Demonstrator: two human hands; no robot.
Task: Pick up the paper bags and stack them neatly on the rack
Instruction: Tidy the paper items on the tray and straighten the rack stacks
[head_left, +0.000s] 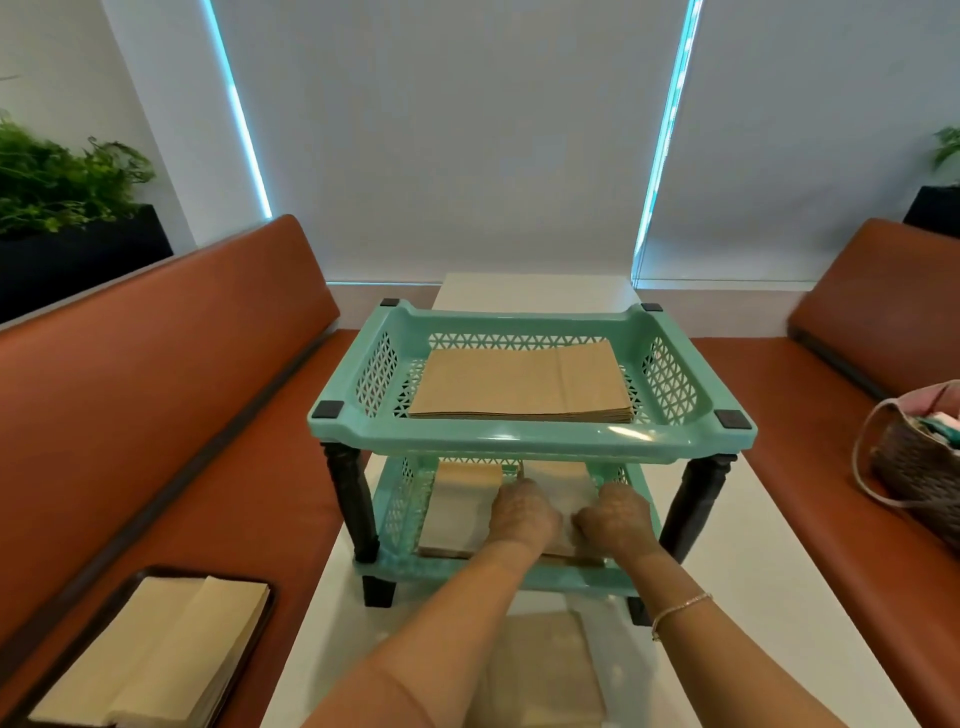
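Note:
A teal two-tier plastic rack (530, 441) with black legs stands on the white table. Its top basket holds a flat stack of brown paper bags (519, 384). In the lower basket lie two stacks side by side: a left stack (457, 509) and a right stack (558, 486). Both my hands reach into the lower basket. My left hand (522, 512) and my right hand (615, 517) hold the right stack by its near end, fingers curled on it. More brown bags (545, 670) lie on the table under my forearms.
A dark tray (260, 613) with several paper bags (156, 654) sits on the orange bench seat at lower left. A woven handbag (914, 462) rests on the right bench. The white table (779, 597) runs between the two benches. Planters stand behind both backrests.

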